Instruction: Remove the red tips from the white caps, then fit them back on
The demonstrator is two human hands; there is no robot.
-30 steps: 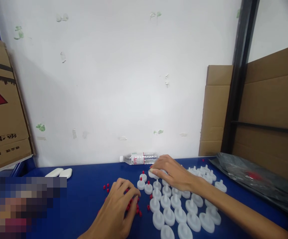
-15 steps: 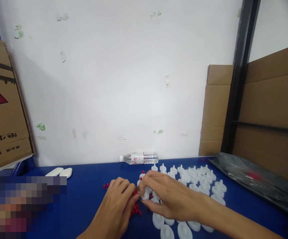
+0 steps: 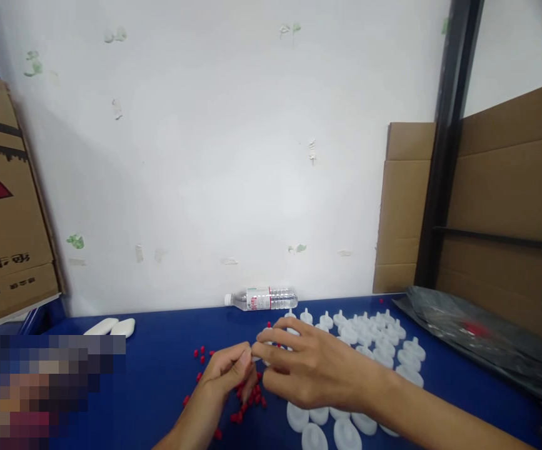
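My left hand [image 3: 228, 372] is closed in a pinch, thumb against fingers, at the tip of a small translucent white plastic piece [image 3: 256, 359]; whatever else it pinches is hidden. My right hand [image 3: 299, 362] curls its fingers around that piece and covers most of it. Small red caps [image 3: 247, 406] lie scattered on the blue table [image 3: 149, 387], under and around my left hand. To the right stand many white oval pieces with upright spouts [image 3: 347, 432]. A few red tips show by the right fingers.
A clear water bottle [image 3: 265, 299] lies on its side against the wall. Two white rounded objects [image 3: 123, 327] rest at the left back. A dark plastic bag [image 3: 481, 337] lies at the right. Cardboard [image 3: 12, 200] stands on the left, with more cardboard [image 3: 404, 206] on the right.
My left hand has turned from palm down over the red caps to a thumb-up pinch against the white piece. More red caps are uncovered. My right fingers have spread slightly over the piece.
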